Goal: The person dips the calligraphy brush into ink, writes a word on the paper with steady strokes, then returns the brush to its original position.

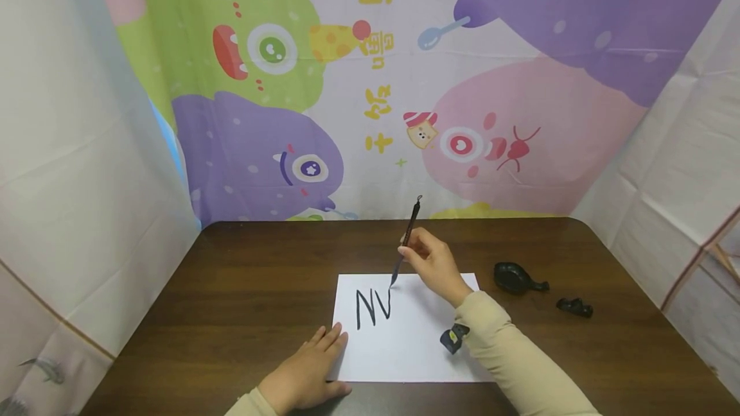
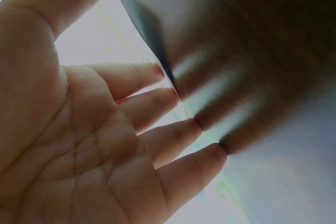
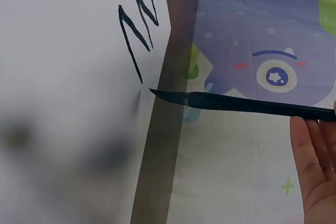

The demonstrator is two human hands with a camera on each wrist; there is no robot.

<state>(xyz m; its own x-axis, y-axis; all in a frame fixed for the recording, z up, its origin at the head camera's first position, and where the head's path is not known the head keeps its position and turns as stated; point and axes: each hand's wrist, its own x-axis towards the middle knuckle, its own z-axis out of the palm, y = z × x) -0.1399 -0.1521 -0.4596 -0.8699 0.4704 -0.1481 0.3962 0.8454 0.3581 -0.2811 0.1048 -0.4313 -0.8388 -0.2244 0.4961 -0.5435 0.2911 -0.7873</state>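
Observation:
In the head view my right hand [image 1: 432, 263] pinches a dark writing brush [image 1: 411, 226] by its handle, above the top of a white sheet of paper [image 1: 428, 345]. Black brush strokes [image 1: 365, 308] on the sheet form an N and a V-like shape beside it. The brush tip is right at the upper end of the last stroke; the right wrist view shows the pointed dark bristles [image 3: 168, 96] close over the paper. My left hand [image 1: 306, 364] rests with spread, straight fingers at the sheet's lower left edge, its palm showing in the left wrist view.
A black dish with a short handle [image 1: 511, 278] stands on the brown table [image 1: 248, 313], right of the paper. Nearer the right side lies a small black wavy brush rest [image 1: 575, 307]. A printed cartoon curtain [image 1: 381, 191] hangs behind the table's far edge.

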